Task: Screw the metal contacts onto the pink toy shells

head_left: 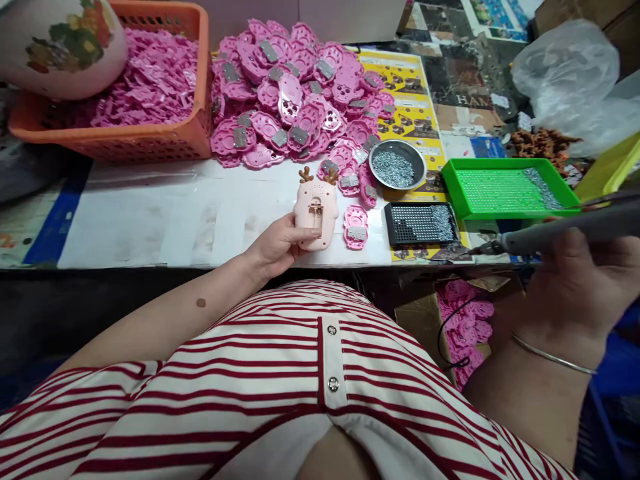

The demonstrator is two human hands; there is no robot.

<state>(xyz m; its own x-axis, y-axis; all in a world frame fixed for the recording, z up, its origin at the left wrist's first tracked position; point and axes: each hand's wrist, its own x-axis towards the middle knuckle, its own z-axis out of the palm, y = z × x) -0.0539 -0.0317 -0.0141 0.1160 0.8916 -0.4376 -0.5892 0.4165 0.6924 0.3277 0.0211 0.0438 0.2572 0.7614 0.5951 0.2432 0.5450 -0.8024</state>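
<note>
My left hand (283, 243) grips a pale pink plastic case (327, 210) with small brown antlers at its top, thumb across an open compartment in its back. Wrapped round a grey electric screwdriver (560, 233), my right hand (575, 287) is at the right. The tool's tip points left, near a black perforated tray (400, 233) of screws. Just right of the case lies a single bright pink shell (356, 217) with a grey plate. Behind it is a metal bowl (397, 165) of screws.
A large heap of pink shells (290, 90) covers the back of the table. An orange basket (200, 87) of pink parts stands at back left, a green tray (453, 190) at right. Below the table edge is a box (420, 320) with pink parts.
</note>
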